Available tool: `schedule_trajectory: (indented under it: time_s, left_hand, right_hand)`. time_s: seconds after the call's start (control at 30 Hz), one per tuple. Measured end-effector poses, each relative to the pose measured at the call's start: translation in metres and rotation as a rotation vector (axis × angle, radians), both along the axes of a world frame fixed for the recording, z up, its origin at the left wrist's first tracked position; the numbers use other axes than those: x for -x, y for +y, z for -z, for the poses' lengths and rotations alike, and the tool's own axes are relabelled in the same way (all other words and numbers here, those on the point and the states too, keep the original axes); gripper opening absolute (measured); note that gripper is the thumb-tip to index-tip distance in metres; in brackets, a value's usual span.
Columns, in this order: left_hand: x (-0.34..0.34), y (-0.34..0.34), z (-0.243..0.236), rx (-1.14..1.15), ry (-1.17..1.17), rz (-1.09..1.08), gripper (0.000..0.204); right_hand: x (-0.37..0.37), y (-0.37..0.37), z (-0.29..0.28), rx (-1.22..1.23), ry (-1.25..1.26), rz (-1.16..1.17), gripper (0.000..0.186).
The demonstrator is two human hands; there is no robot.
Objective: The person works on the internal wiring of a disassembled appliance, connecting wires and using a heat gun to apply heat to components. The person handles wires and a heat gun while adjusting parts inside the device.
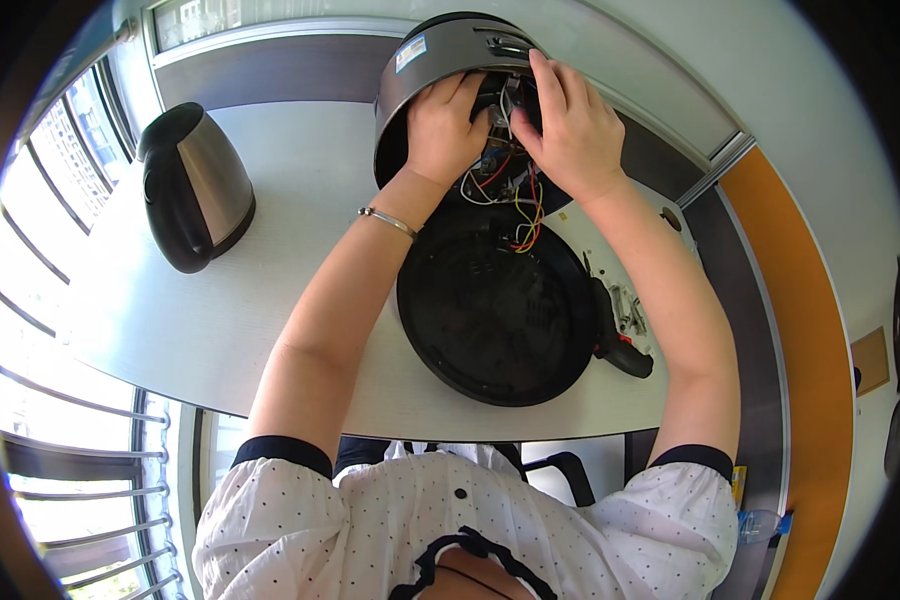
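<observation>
A grey round cooker housing (417, 88) lies tilted at the far side of the table, its open underside facing me. Inside it are metal parts and loose red, white and yellow wires (536, 212). My left hand (444, 135) reaches into the opening with bent fingers; their tips and whatever they pinch are hidden. My right hand (577, 130) holds the housing's right rim, fingers over the edge and thumb inside. Nearer me lies a black round base cover (495, 320), with the wires hanging over its far edge.
A steel and black electric kettle (198, 190) stands at the left on the white table (310, 180). Right of the cover lie a black and red handled tool (622, 352) and several loose screws (627, 310). A grey partition (280, 72) borders the far side.
</observation>
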State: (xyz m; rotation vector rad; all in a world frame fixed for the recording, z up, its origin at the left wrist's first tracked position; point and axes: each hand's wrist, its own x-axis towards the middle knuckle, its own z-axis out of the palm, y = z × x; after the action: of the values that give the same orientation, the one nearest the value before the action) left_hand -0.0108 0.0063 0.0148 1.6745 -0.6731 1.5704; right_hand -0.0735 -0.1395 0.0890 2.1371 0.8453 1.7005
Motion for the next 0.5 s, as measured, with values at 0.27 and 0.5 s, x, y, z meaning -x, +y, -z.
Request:
schedule_trajectory:
  time_s: [0.27,0.5]
  left_hand:
    - [0.003,0.0,-0.001,0.013,0.042,0.049,0.048]
    - [0.001,0.002,-0.004,-0.059,0.153,0.116,0.058]
  right_hand:
    - [0.001,0.002,0.0,0.004,0.005,0.028,0.053]
    - [0.001,-0.007,0.001,0.024,0.007,0.042,0.053]
